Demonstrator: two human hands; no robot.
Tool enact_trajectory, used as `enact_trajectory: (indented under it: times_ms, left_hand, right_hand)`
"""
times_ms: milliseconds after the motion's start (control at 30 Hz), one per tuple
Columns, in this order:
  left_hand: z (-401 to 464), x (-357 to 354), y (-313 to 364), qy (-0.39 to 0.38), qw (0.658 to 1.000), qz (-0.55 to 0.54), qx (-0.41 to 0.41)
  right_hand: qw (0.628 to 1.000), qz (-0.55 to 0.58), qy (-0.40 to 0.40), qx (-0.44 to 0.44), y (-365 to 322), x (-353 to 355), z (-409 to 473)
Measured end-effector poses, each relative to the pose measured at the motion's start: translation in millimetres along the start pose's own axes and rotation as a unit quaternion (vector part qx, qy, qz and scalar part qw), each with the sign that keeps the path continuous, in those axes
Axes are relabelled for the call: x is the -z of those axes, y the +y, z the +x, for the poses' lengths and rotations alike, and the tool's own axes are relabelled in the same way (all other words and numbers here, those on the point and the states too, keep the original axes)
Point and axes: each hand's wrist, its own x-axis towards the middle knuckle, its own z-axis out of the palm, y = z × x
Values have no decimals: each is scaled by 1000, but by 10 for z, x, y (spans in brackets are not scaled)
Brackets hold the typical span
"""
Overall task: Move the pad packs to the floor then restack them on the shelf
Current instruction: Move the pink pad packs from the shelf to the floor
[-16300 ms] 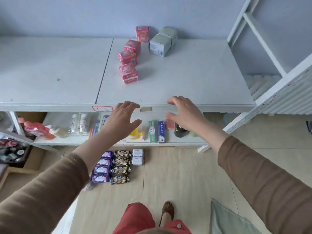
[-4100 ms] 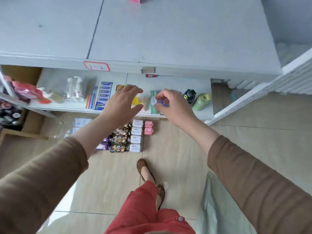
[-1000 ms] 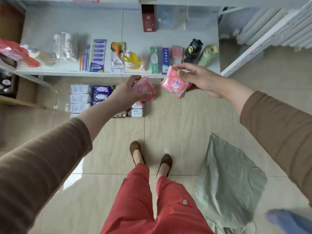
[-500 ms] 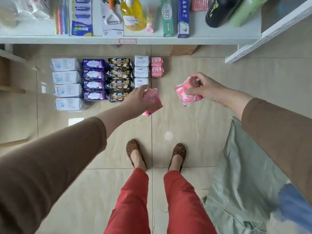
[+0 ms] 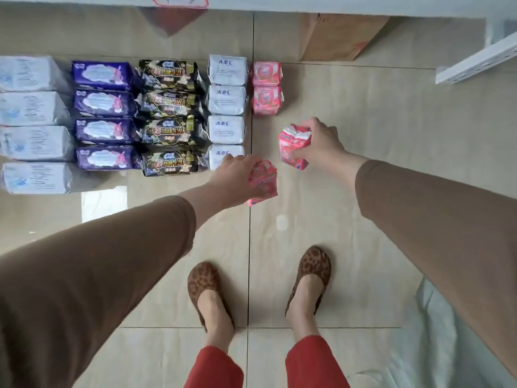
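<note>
From the head camera, looking straight down, the left hand point(image 5: 235, 175) grips a small pink plastic-wrapped pad pack point(image 5: 263, 182), fingers curled over its top, holding it above the beige tiled floor point(image 5: 363, 135) just below the end of the white column. The right hand point(image 5: 321, 141) pinches a second pink soft pad pack point(image 5: 293, 148) by its crimped upper end, thumb on the near face, so it hangs tilted; whether either pack touches the tile yet I cannot tell.

On the floor the packs already lie in tidy columns: large pale blue-white wrapped packs point(image 5: 30, 107) at the far left, then purple packs point(image 5: 103, 103), black-and-gold patterned packs point(image 5: 170, 105), white packs printed ABC point(image 5: 227, 102), and two small pink packs point(image 5: 266, 88) lying end to end just beside the white ones. The space below those two pink packs is bare tile.

The step in hand looks to be setting both held packs down to carry on the pink column. To do it well, I would lay the right-hand pack flat first, its end snug against the lower pink one, label up and edges square with the white column; then bring the left-hand pack in below it, touching. Let go only once each lies flat, as soft wrappers tend to roll or spring askew when dropped.

A brown cardboard box point(image 5: 338, 37) sits under the white shelf edge point(image 5: 307, 4) at the top.
</note>
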Motion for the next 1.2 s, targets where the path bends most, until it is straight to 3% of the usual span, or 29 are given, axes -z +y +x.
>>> enact_trajectory:
  times_ms: [133,433,567,833,1033,1200]
  left_hand:
    - [413,-196,-129,6,1000,2,-31]
    - [746,-420,-336,26,991,78,-108]
    - [825,-395,-320,57,984,107,-133]
    - [1102,-357,-318,145,943,274,-121]
    - [1283,-501,-322,184,918,332,-116]
    - [1336,-606,-345,203,913,332,-120]
  right_hand:
    - [998,-50,0,33,25,-285,633]
    - [992,52,51,101,243,-879,1068]
    - [991,-12,90,94,338,-907,1148]
    - [987,92,78,104,336,-790,1205]
    - [984,165,5,70,491,-730,1190]
    - [979,196,-5,51,546,-729,1106]
